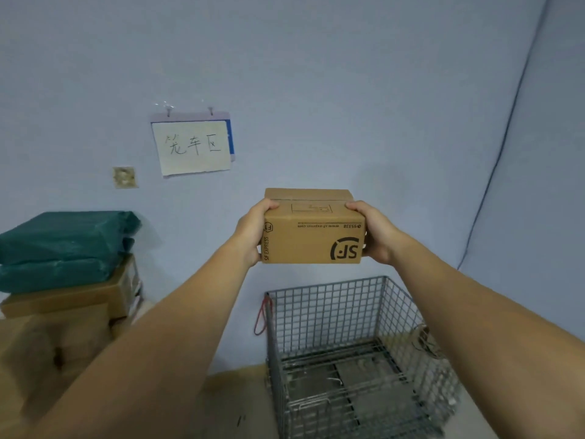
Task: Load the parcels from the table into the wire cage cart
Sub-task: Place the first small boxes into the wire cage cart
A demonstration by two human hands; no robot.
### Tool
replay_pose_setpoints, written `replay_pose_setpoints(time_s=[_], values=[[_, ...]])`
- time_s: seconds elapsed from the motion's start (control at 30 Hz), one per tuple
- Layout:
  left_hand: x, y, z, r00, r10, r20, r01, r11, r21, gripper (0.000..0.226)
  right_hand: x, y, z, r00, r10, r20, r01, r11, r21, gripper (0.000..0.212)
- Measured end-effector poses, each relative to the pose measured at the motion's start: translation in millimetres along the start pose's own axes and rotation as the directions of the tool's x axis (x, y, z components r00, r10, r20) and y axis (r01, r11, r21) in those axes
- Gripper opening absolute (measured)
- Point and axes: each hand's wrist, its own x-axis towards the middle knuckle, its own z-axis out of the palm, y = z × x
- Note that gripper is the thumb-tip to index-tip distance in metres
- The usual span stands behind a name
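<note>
Squarely between both hands (316, 231): parcel (311, 236).

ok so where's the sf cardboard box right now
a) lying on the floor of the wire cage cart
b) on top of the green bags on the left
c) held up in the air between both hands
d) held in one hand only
c, the SF box is gripped at its sides by the left hand and the right hand, raised above the wire cage cart.
</note>
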Motion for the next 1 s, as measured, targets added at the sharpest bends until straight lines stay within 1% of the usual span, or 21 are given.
replay_pose_setpoints(time_s=[0.13,0.27,0.4,0.6,0.8,0.9,1.0], values=[[14,-11,73,0.997,-0.013,0.079,0.012,1.000,0.018,0.039,-3,8,-74,0.997,0.004,-0.078,-0.003,1.000,0.010,0.040],[42,-22,141,0.989,-0.023,0.145,0.016,0.999,0.045,0.036,7,19,-140,0.986,0.007,-0.164,-0.002,1.000,0.029,0.041],[79,-41,203,0.976,-0.031,0.214,0.019,0.998,0.057,0.034,23,32,-198,0.966,0.009,-0.257,0.002,0.999,0.041,0.037],[132,-63,285,0.945,-0.061,0.321,0.038,0.996,0.077,0.035,50,49,-277,0.935,0.034,-0.354,-0.018,0.999,0.047,0.036],[185,-90,364,0.931,-0.112,0.348,0.080,0.991,0.104,0.034,96,69,-357,0.917,0.067,-0.394,-0.045,0.997,0.064,0.036],[212,-103,400,0.937,-0.125,0.326,0.098,0.990,0.098,0.034,126,78,-393,0.925,0.083,-0.372,-0.069,0.996,0.052,0.036],[238,-120,427,0.952,-0.143,0.272,0.125,0.989,0.083,0.039,159,86,-422,0.938,0.106,-0.329,-0.102,0.994,0.031,0.036]])
